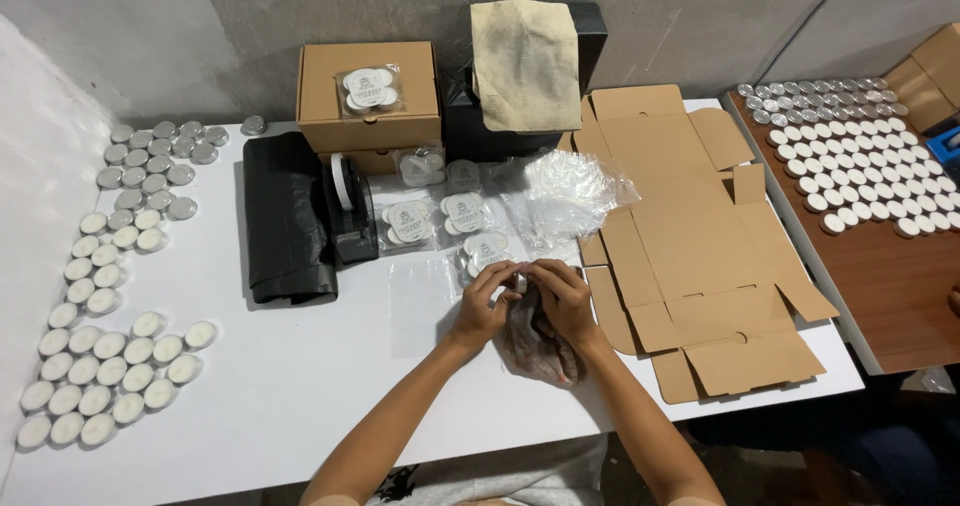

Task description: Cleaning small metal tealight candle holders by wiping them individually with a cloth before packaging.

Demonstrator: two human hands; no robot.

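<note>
My left hand [485, 304] and my right hand [562, 301] meet at the middle of the white table [290, 386], fingers curled around one small white tealight candle [521, 282]. A patterned cloth [535, 349] lies under and between my hands. Just beyond them lie several clear bags of tealights [470, 228] and an empty clear bag [422, 301]. Most of the held candle is hidden by my fingers.
Loose tealights [105, 351] and silver cups [155, 161] cover the table's left side. A black tape dispenser [348, 211], black plastic [285, 216], closed cardboard box [368, 96], flat cardboard blanks [700, 256] and clear bags [570, 191] lie behind. A brown side table [890, 286] holds many tealights.
</note>
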